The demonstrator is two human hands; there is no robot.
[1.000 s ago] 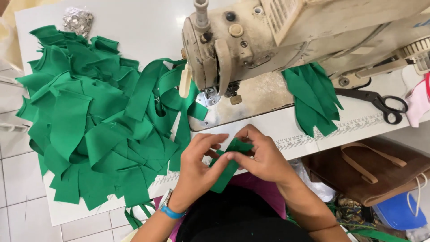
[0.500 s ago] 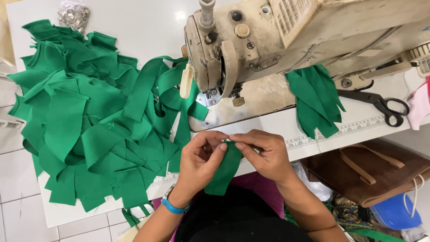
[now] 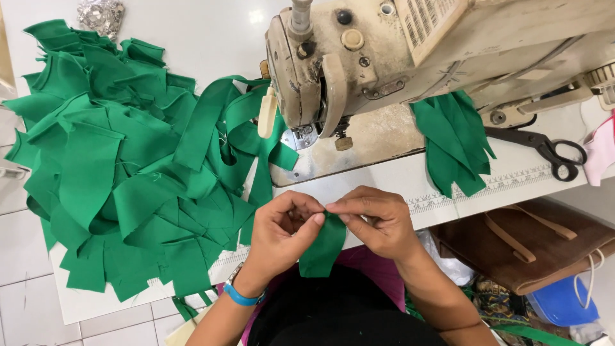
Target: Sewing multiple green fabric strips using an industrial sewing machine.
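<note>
My left hand (image 3: 278, 234) and my right hand (image 3: 378, 221) meet at the table's near edge, fingertips pinching the top of one green fabric strip (image 3: 322, 250) that hangs down over my lap. A blue band circles my left wrist. Just beyond my hands stands a worn cream sewing machine (image 3: 397, 57), its presser foot (image 3: 301, 136) over the metal plate. A big heap of green fabric pieces (image 3: 122, 166) covers the table to the left. A smaller stack of green strips (image 3: 455, 144) lies under the machine arm on the right.
Black scissors (image 3: 551, 150) lie on the white table (image 3: 192, 38) at right, by a ruler strip along the edge. A silvery pile (image 3: 99, 14) sits at the far left corner. A brown bag (image 3: 532, 247) and a blue container (image 3: 564, 304) are below the table at right.
My hands have risen slightly and drawn their fingertips together at the strip's top; the strip, earlier bunched between them, now hangs straight down.
</note>
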